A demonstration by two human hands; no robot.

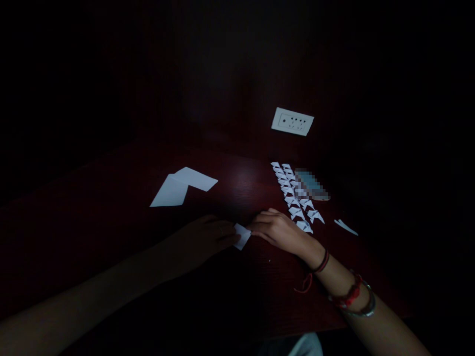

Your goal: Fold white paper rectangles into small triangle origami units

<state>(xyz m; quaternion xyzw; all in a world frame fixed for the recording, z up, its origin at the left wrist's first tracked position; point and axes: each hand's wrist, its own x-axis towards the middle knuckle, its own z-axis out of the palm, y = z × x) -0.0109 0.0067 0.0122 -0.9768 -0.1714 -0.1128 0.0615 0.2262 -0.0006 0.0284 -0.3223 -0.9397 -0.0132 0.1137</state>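
A small folded piece of white paper point(242, 238) lies low over the dark red table, between my two hands. My left hand point(215, 234), deep in shadow, grips its left edge with the fingertips. At the opposite corner, the closed fingers of my right hand point(276, 227) pinch the same paper. Two rows of small folded paper pieces point(292, 201) run away from me just beyond my right hand. Two flat white sheets point(170, 192) overlap farther off, beyond my left hand.
A blurred-out oval object point(312, 185) lies against the right row of folded pieces. Thin white paper strips point(346, 227) rest to its right on the table point(230, 296). A white socket plate point(293, 121) is on the wall behind. The surroundings are very dark.
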